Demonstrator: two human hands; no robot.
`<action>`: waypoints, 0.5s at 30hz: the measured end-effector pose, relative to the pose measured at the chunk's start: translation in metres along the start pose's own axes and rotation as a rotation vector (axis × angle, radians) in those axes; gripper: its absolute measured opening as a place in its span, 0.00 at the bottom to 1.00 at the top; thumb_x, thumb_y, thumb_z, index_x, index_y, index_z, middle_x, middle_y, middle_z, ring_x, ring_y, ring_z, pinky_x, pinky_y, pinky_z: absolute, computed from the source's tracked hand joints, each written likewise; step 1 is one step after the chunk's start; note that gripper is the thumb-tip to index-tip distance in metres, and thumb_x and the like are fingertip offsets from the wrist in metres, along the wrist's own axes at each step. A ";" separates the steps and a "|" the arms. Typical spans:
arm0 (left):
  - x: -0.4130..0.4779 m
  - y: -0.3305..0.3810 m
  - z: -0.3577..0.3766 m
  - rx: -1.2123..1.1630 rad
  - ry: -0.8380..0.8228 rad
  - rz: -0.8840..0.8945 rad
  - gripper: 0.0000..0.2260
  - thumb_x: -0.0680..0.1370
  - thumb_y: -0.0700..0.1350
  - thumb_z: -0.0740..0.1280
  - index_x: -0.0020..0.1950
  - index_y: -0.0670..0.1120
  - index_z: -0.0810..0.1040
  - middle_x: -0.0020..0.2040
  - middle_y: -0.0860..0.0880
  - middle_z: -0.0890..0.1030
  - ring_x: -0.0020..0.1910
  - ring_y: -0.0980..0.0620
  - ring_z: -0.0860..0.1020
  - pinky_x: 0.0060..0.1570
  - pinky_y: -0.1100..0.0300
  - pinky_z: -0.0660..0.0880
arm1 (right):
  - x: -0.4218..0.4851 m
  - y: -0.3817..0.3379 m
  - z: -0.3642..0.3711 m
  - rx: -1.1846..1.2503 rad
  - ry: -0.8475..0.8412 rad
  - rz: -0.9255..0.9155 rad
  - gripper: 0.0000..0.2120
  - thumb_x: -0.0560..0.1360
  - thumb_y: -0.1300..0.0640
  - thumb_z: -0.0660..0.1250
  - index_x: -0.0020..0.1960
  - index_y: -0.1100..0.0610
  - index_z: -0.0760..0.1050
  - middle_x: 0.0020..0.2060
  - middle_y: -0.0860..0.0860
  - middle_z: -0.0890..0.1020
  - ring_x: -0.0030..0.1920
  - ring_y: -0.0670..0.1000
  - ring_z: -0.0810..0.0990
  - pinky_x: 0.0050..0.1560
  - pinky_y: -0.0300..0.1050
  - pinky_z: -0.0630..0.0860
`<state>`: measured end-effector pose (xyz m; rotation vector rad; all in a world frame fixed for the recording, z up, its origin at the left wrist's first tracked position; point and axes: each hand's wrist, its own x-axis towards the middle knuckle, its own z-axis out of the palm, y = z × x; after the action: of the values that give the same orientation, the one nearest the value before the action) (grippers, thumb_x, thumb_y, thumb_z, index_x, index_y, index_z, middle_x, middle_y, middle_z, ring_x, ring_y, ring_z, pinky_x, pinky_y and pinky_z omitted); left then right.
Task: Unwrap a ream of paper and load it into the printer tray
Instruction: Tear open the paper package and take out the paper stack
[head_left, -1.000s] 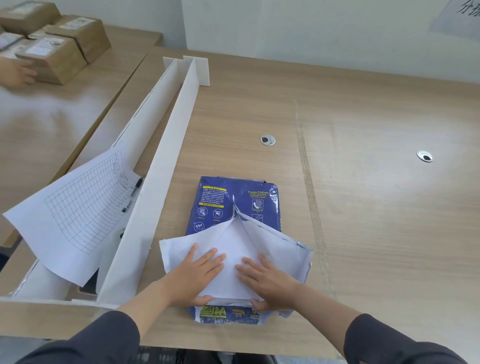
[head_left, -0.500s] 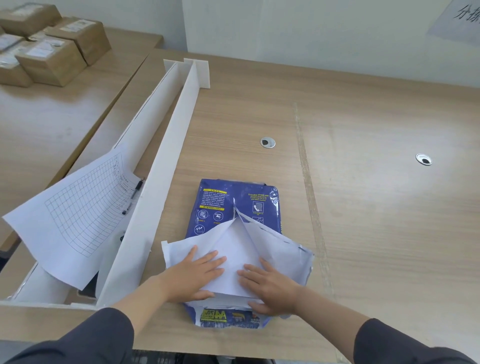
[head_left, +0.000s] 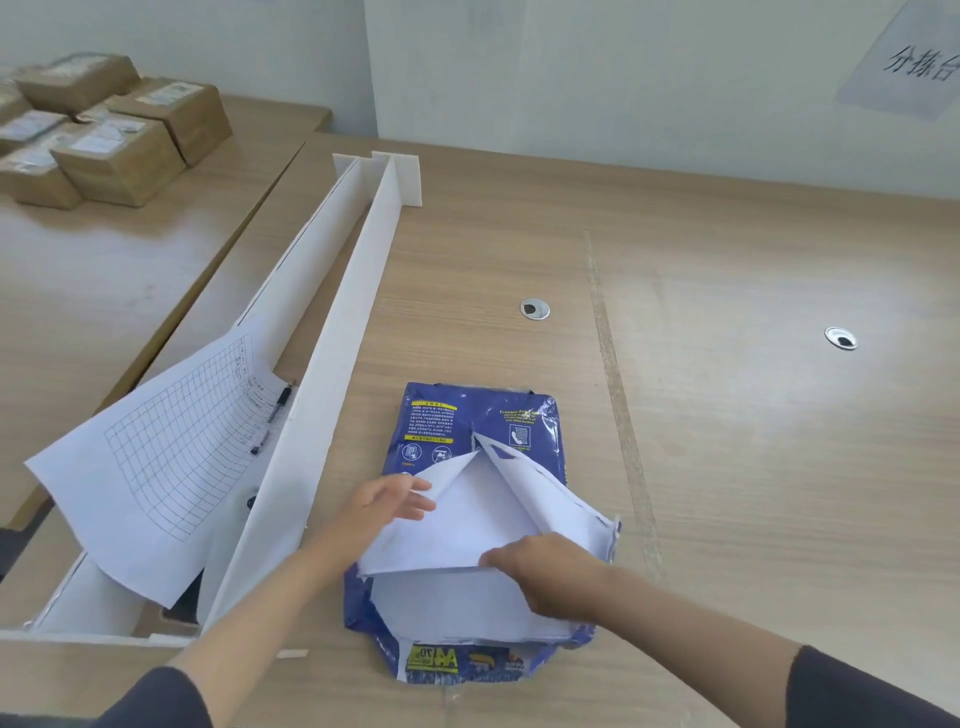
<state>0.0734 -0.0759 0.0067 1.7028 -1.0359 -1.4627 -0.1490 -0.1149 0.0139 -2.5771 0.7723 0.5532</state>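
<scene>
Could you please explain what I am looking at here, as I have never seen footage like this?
There is no machine: a person wears a camera on the head, so you look down at their own two hands. On the wooden table lies a ream of paper in a torn blue wrapper. The left hand lifts the wrapper's left flap, and the right hand grips the near edge of the opened wrapper. To the left stand white divider boards with a gridded sheet draped over them. Cardboard boxes sit on a second table further left. No printer is visible.
</scene>
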 end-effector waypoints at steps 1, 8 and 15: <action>0.002 0.005 -0.003 -0.044 0.014 -0.059 0.15 0.81 0.52 0.53 0.51 0.49 0.78 0.48 0.48 0.83 0.46 0.53 0.81 0.55 0.55 0.72 | 0.000 0.001 -0.008 0.002 0.023 -0.002 0.26 0.72 0.70 0.55 0.67 0.55 0.65 0.53 0.61 0.80 0.52 0.62 0.77 0.43 0.49 0.67; 0.006 0.023 -0.024 -0.337 0.079 -0.211 0.17 0.82 0.52 0.52 0.49 0.46 0.77 0.48 0.45 0.81 0.45 0.47 0.79 0.42 0.56 0.74 | -0.010 0.004 -0.086 0.143 0.152 -0.023 0.22 0.76 0.67 0.55 0.65 0.49 0.70 0.39 0.54 0.78 0.41 0.55 0.68 0.39 0.46 0.65; -0.006 0.030 -0.048 -0.083 0.464 -0.387 0.20 0.79 0.56 0.55 0.37 0.42 0.70 0.30 0.47 0.71 0.25 0.50 0.67 0.26 0.63 0.65 | -0.016 0.022 -0.155 0.299 0.224 0.019 0.21 0.75 0.70 0.54 0.61 0.54 0.75 0.38 0.48 0.76 0.42 0.54 0.70 0.41 0.43 0.68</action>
<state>0.1158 -0.0854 0.0438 2.1251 -0.4080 -1.2149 -0.1353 -0.1978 0.1469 -2.3770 0.8798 0.1393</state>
